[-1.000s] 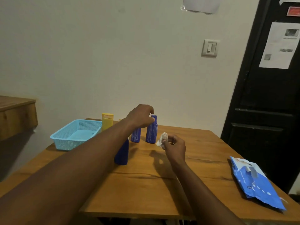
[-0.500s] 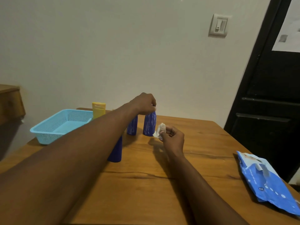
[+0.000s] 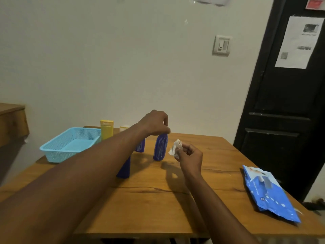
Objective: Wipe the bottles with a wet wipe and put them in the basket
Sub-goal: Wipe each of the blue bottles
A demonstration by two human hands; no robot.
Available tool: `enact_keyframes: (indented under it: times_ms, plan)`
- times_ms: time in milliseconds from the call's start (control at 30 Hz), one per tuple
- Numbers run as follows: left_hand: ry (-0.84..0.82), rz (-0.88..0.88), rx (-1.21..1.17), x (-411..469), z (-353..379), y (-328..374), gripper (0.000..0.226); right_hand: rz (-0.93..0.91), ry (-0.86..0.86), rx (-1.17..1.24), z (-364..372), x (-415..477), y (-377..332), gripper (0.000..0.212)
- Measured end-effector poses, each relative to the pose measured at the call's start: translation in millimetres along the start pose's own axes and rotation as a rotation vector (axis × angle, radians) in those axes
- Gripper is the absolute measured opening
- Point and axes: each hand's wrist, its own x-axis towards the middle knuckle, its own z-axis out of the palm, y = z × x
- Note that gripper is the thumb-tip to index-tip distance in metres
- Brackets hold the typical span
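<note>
My left hand (image 3: 154, 123) grips the top of an upright blue bottle (image 3: 160, 147) near the middle of the wooden table (image 3: 158, 199). Just right of it, my right hand (image 3: 190, 156) holds a crumpled white wet wipe (image 3: 175, 147), close to the bottle but apart from it. Two more blue bottles stand nearby, one (image 3: 140, 147) behind my left forearm and one (image 3: 124, 167) partly hidden under it. A yellow bottle (image 3: 106, 129) and a second pale-capped one (image 3: 124, 128) stand at the back beside the light blue basket (image 3: 58, 152), which holds nothing.
A blue wet-wipe pack (image 3: 269, 192) lies at the table's right edge. A black door (image 3: 284, 103) stands to the right, the wall runs close behind the table, and a wooden ledge (image 3: 12, 120) juts out at far left.
My left hand stays on the top of the blue bottle. My right hand with the wipe holds its place beside it. The view shifted as my head moved.
</note>
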Motion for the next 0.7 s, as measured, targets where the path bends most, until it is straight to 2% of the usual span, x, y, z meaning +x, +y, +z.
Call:
enact_keyframes:
  times_ms: [200, 433, 700]
  plan:
    - [-0.025, 0.025, -0.074, -47.1, -8.7, 27.7, 0.031, -0.084, 0.072, 0.008, -25.0, -37.6, -31.9, 0.013]
    - [-0.046, 0.028, -0.139, -88.4, -13.6, 46.2, 0.029, -0.133, -0.015, -0.062, -50.2, -75.7, -48.6, 0.026]
    - [-0.036, 0.052, -0.118, -109.5, -7.3, 62.3, 0.024, -0.253, -0.069, -0.216, -37.6, -90.0, -61.7, 0.036]
